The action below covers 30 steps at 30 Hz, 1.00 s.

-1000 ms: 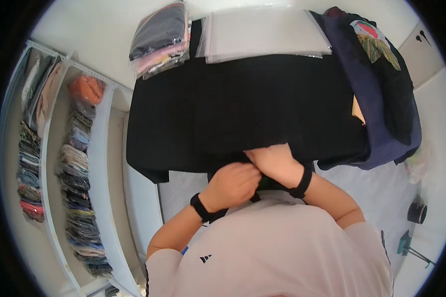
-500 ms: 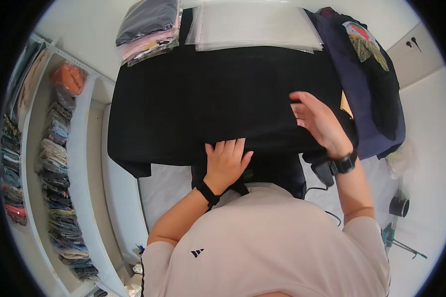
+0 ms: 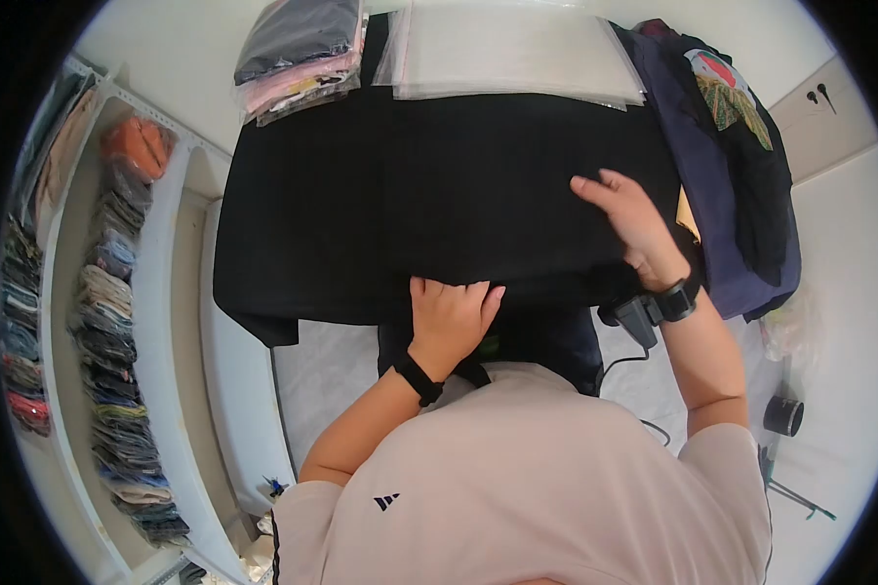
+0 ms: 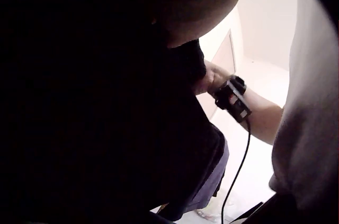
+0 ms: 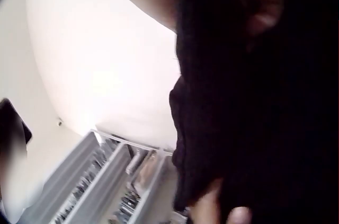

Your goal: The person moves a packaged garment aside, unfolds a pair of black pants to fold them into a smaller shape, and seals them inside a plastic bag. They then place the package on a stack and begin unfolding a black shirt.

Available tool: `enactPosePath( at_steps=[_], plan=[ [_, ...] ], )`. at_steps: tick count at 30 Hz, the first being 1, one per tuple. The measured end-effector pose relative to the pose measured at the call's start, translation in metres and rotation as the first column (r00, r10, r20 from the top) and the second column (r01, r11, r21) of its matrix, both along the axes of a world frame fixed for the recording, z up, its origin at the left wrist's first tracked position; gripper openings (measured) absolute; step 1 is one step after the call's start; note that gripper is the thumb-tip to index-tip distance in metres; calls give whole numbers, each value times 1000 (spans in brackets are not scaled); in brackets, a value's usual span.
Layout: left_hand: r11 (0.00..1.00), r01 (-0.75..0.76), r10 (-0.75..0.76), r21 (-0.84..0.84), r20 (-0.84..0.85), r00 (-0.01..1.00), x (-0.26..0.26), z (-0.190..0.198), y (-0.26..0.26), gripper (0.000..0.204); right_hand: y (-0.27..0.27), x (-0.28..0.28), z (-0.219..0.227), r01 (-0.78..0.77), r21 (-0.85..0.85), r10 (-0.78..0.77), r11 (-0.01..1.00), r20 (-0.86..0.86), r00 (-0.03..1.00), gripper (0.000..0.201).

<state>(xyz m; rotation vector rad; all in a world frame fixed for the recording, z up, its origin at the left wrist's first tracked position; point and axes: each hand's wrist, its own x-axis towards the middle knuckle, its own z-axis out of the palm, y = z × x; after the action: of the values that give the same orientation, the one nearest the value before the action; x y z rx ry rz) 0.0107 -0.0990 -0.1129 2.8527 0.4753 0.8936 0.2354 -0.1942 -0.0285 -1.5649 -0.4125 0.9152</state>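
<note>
Black cloth (image 3: 439,205) covers the table in front of me, lying mostly flat, with its near edge by my body. My left hand (image 3: 449,317) rests at that near edge, fingertips on the cloth and thumb to the right. Over the cloth's right part is my right hand (image 3: 639,224), with thumb and index finger extended to the left; its other fingers are mostly hidden. The right wrist view shows the cloth's edge (image 5: 183,123) running from close under the right hand toward the left thumb (image 5: 241,216). Much of the left wrist view is dark cloth (image 4: 106,102).
Clear plastic bags (image 3: 517,54) lie along the far edge. Bagged folded garments (image 3: 298,49) are stacked at the far left. Dark blue and black clothing (image 3: 751,214) hangs over the right side. Shelves with packed clothes (image 3: 127,390) stand on the left.
My two hands were together at the near edge and have parted. The right hand moved right and forward over the cloth; the left settled at the edge, its fingertips now bent downward.
</note>
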Motion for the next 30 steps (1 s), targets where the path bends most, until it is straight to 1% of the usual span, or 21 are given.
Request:
enactPosePath(
  at_steps=[1, 4, 6, 7, 9, 10, 11, 12, 13, 14, 15, 16, 20, 22, 23, 24, 25, 26, 27, 29, 30],
  plan=[
    [1000, 2, -2, 8, 0, 1000, 0, 2, 1, 26, 1, -2, -7, 31, -145, -6, 989, 168, 986, 19],
    [999, 25, -26, -34, -30, 999, -6, 22, 0, 23, -4, -5, -10, -7, -177, 41, 984, 189, 981, 29],
    [876, 254, -288, -411, -22, 957, -19, 42, 0, 16, -7, 3, -24, 107, -235, 28, 966, 508, 861, 43],
    [832, 439, -420, -339, 132, 898, -32, 44, 4, 9, -4, 5, -23, 108, -225, 23, 968, 511, 859, 43],
    [792, 495, -469, -358, 162, 868, -40, 64, 27, 14, -6, 4, -26, 124, -237, 17, 964, 517, 856, 54],
    [831, 430, -409, -352, 136, 902, -30, 84, 42, 23, -6, 1, -15, 117, -252, 30, 961, 511, 859, 54],
    [866, 364, -348, -344, 110, 931, -15, 99, 59, 33, -1, -2, 6, 34, -329, 92, 944, 358, 929, 53],
    [930, 283, -299, -236, -33, 954, -5, 102, 70, 41, 2, -2, 17, -56, -389, 142, 919, 194, 971, 53],
    [971, 212, -228, -112, -169, 959, 0, 102, 76, 49, 3, 2, 16, -61, -399, 148, 915, 190, 971, 53],
    [971, 209, -226, -116, -167, 960, 1, 94, 78, 49, 3, 9, 14, -133, -394, 178, 910, 80, 981, 53],
    [973, 165, -213, -159, -358, 909, 4, 79, 81, 54, 4, 18, 13, -200, -375, 205, 905, -26, 978, 54],
    [975, 115, -202, -193, -536, 820, 6, 72, 81, 59, 8, 22, 1, -185, -323, 171, 928, -72, 983, 50],
    [950, 150, -274, -272, -503, 820, 7, 61, 94, 62, 19, 13, 8, -176, -212, 134, 961, -198, 971, 43],
    [833, 91, -168, -546, -93, 981, 8, 48, 106, 69, 24, 7, 18, -144, -182, 84, 973, -304, 949, 37],
    [842, 99, -169, -531, -85, 982, 10, 46, 111, 69, 24, 6, 21, -139, -167, 86, 976, -292, 952, 37],
    [573, 50, -10, -818, 54, 998, 10, 46, 113, 71, 23, 4, 18, -136, -110, 82, 985, -396, 915, 36],
    [205, 81, 187, -975, 120, 975, 10, 55, 112, 74, 22, 4, 14, -129, -56, 85, 990, -495, 865, 34],
    [82, 87, 267, -993, 106, 958, 10, 65, 108, 63, 22, 8, 6, -119, -48, 75, 992, -539, 839, 33],
    [91, 96, 267, -991, 118, 956, 9, 69, 111, 63, 19, 8, 5, -120, -40, 81, 992, -530, 844, 33],
    [-298, 121, 40, -947, 114, 993, 7, 76, 120, 48, 14, 3, 6, -164, 96, 189, 982, -423, 886, 33],
    [-287, 135, 43, -948, 128, 991, 7, 82, 119, 48, 11, -5, 17, -130, 114, 162, 985, -348, 923, 36]
  ],
)
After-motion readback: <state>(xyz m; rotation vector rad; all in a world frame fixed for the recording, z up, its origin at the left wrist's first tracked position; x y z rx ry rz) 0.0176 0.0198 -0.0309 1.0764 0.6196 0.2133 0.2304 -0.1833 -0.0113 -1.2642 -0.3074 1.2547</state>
